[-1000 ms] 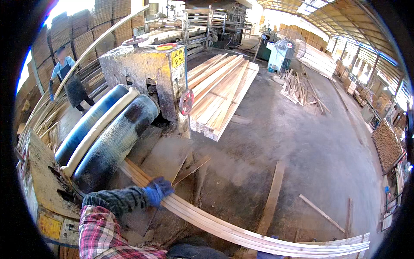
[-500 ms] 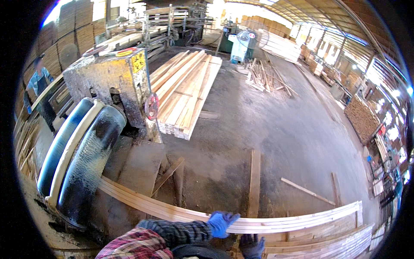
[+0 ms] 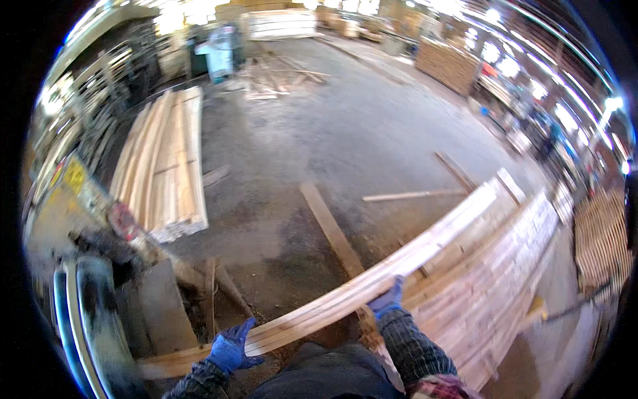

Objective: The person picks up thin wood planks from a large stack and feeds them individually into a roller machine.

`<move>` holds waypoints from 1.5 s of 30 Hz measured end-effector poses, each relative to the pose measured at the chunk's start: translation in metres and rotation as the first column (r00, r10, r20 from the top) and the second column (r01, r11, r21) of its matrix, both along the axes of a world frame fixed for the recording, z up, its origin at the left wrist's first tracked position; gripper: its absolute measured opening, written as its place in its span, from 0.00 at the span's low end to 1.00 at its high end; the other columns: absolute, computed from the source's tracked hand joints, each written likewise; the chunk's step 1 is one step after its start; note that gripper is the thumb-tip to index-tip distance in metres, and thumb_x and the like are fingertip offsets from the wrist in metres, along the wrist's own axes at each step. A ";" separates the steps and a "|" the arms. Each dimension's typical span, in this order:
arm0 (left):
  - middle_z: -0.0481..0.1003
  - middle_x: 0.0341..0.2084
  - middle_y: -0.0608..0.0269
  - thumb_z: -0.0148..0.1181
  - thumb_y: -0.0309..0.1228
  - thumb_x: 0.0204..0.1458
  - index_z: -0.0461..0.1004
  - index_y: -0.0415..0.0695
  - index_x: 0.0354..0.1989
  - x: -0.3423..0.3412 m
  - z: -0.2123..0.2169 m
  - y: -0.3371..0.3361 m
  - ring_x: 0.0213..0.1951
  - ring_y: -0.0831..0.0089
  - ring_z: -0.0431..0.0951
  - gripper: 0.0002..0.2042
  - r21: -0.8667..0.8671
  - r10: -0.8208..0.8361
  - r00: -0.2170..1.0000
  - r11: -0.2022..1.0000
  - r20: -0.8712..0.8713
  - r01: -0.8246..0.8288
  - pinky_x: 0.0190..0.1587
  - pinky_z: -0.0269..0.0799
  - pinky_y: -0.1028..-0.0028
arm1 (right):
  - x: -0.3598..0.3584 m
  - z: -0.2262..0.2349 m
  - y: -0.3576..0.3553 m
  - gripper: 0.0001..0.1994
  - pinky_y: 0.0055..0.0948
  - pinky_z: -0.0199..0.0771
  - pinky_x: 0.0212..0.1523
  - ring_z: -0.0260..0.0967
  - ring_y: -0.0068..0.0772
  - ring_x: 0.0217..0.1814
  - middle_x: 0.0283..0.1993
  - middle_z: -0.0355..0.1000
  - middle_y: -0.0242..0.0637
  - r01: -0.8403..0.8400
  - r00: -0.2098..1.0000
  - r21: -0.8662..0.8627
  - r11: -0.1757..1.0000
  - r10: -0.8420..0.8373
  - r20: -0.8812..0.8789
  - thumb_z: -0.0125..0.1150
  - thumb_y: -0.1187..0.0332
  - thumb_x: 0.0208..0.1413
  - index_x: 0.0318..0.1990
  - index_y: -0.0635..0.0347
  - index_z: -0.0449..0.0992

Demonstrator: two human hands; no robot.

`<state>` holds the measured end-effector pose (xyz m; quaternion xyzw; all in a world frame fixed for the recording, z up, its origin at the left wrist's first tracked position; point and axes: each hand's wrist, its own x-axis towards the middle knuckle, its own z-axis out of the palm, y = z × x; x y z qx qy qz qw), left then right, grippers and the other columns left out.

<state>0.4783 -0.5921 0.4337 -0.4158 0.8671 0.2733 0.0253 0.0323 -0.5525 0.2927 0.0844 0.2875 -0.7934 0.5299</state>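
Before me a bundle of long, pale wooden boards [image 3: 359,287] lies side by side, running from lower left to upper right. My left hand [image 3: 229,348], in a blue glove, closes around the near left end of these boards. Farther along, my right hand [image 3: 387,299], also gloved in blue, grips their near edge, its fingertips showing against the side. Beneath and to the right is a broad stack of similar boards [image 3: 488,286]. The far end of the held boards rests over a crosspiece by that stack.
At left stand a blue-black roller or wheel [image 3: 100,319] and a worn machine [image 3: 73,199] with a red handwheel. Another lumber stack [image 3: 163,159] lies beyond. Loose planks [image 3: 332,229] and a thin stick [image 3: 412,195] are on the floor; scrap wood [image 3: 272,76] is farther back.
The view has swung right. The boards have come away from the roller, their left end now in my left hand. My right hand has come up to their near edge.
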 end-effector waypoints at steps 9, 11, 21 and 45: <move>0.69 0.49 0.44 0.66 0.50 0.38 0.59 0.40 0.60 -0.109 -0.012 -0.020 0.47 0.50 0.73 0.41 -0.091 -0.093 0.954 0.993 -0.286 0.069 0.49 0.69 0.56 | 0.087 0.003 0.030 0.26 0.44 0.60 0.62 0.62 0.44 0.60 0.58 0.65 0.41 -0.435 0.900 0.068 0.898 0.430 0.074 0.59 0.51 0.55 0.58 0.53 0.65; 0.70 0.48 0.44 0.66 0.48 0.38 0.58 0.40 0.60 -0.125 -0.019 -0.025 0.45 0.50 0.74 0.41 -0.213 -0.150 0.934 0.973 -0.325 0.083 0.47 0.70 0.56 | 0.091 0.026 0.039 0.23 0.44 0.61 0.62 0.63 0.43 0.59 0.56 0.68 0.40 -0.488 0.872 0.114 0.865 0.476 0.119 0.58 0.53 0.55 0.55 0.53 0.68; 0.65 0.55 0.43 0.70 0.47 0.35 0.56 0.43 0.63 -0.225 -0.009 -0.032 0.56 0.48 0.66 0.45 -0.278 -0.272 0.947 0.935 -0.171 0.219 0.57 0.62 0.56 | 0.000 0.004 0.135 0.22 0.43 0.65 0.56 0.65 0.44 0.56 0.57 0.67 0.41 -0.132 0.971 0.181 0.974 0.091 0.219 0.57 0.50 0.56 0.54 0.49 0.68; 0.72 0.44 0.49 0.65 0.40 0.46 0.69 0.37 0.48 -0.483 -0.121 0.102 0.46 0.57 0.74 0.25 0.318 0.056 0.772 0.928 -0.633 0.193 0.48 0.70 0.62 | -0.292 -0.102 0.177 0.47 0.39 0.46 0.67 0.45 0.43 0.71 0.68 0.50 0.50 0.537 0.787 0.611 0.581 -0.084 -0.612 0.68 0.56 0.46 0.68 0.65 0.45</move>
